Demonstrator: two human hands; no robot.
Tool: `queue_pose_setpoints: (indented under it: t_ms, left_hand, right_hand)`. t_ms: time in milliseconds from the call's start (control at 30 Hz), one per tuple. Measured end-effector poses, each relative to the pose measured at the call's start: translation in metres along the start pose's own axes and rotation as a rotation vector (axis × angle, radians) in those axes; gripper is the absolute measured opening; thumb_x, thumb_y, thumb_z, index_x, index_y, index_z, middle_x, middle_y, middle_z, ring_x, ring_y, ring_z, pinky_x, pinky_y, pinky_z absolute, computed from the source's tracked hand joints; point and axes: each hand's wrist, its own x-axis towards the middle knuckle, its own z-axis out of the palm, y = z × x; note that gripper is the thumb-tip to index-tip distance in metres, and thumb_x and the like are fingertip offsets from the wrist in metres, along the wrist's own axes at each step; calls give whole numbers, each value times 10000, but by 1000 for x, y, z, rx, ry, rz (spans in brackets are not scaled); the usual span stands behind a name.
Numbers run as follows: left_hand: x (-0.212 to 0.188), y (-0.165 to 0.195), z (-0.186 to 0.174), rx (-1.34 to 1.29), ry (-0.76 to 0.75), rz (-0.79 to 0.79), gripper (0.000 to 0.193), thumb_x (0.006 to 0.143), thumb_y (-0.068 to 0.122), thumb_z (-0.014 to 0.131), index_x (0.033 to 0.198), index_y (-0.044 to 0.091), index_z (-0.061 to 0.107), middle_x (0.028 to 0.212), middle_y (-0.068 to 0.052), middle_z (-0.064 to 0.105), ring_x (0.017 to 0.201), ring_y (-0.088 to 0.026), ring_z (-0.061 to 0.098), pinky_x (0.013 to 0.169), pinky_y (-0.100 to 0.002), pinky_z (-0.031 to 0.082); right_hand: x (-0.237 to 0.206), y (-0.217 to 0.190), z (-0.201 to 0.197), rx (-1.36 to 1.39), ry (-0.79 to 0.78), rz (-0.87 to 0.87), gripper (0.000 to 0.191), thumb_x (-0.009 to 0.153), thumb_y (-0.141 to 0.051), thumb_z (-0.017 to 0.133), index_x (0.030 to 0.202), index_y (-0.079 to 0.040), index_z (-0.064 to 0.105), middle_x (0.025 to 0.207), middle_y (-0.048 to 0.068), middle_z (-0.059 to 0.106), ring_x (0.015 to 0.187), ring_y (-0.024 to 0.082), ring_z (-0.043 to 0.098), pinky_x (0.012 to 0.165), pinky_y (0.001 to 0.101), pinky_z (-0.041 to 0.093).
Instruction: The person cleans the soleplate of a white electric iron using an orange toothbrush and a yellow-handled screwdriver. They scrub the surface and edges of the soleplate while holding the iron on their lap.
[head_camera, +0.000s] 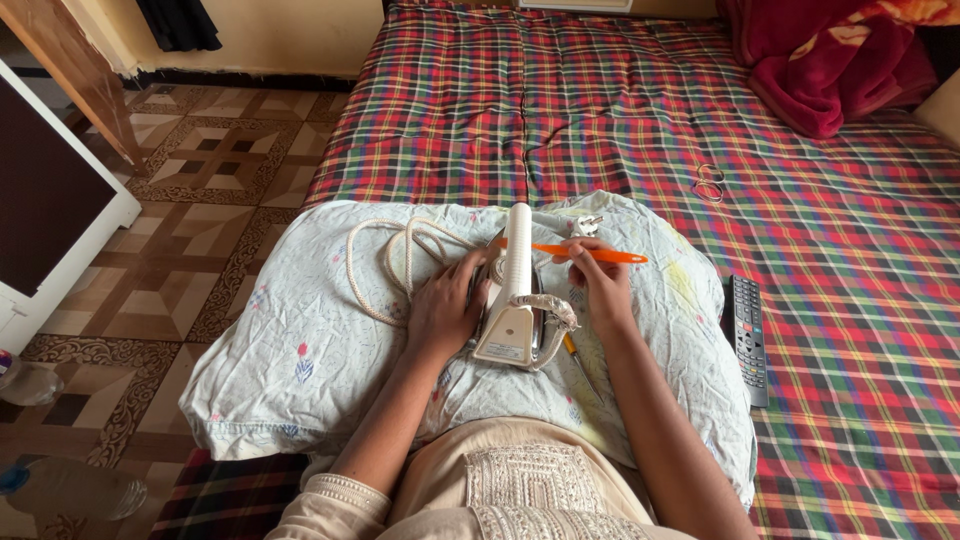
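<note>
The white iron (513, 300) lies on a pale pillow (290, 350) on the checked bed (620, 110), with its cord (385, 265) looped at the left, the left hand (447, 305) pressing flat on its side, the right hand (600, 285) with fingers closed around an orange screwdriver (590, 254), and a black remote (745, 335) far right.

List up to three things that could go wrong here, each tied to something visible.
1. The iron rests on a soft pillow, steadied only by the left hand; it may tip.
2. The orange tool in the right hand could slip.
3. The looped cord could snag.
</note>
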Motion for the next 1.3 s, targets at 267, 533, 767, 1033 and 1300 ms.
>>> queue_pose_setpoints:
  t_ms: [267,533,767,1033,1300]
  left_hand:
    - [-2,5,-6,7,-42,-26,409,1041,307,490,1403,131,558,1276,-139,692,1165,-358,652,992,-498,498]
    - [-2,1,-1,-2,-12,12,375,1035,264,493,1367,126,599,1308,-107,688,1189,-336,646,1009,-490,497]
    - [-2,2,-3,-13,-14,8,368,1027,246,506,1358,124,611,1291,-107,692,1175,-333,648,1004,-487,497]
    - [-2,4,-5,-30,-1,13,393,1052,317,501,1383,136,612,1302,-108,688,1209,-329,638,1026,-484,490]
    - [1,1,0,19,-24,41,428,1040,387,502,1398,171,598,1377,-95,649,1301,-320,570,1059,-495,463]
  right_hand:
    - [2,16,-23,-73,276,-197,117,945,-118,577,893,-51,658,723,62,620,592,100,459,581,269,363]
    - [8,10,-36,261,142,-108,251,972,-208,491,1029,-40,670,864,102,731,708,128,577,663,261,458]
    - [6,6,-22,353,-33,63,226,1039,-233,535,1120,-62,658,992,122,722,769,143,577,698,284,466]
    - [6,13,-33,552,-166,72,210,1083,-216,543,1033,-31,627,916,132,691,834,197,635,780,310,516]
    - [7,14,-32,482,-77,99,207,1036,-236,537,1032,-60,645,893,124,700,762,170,607,695,292,484]
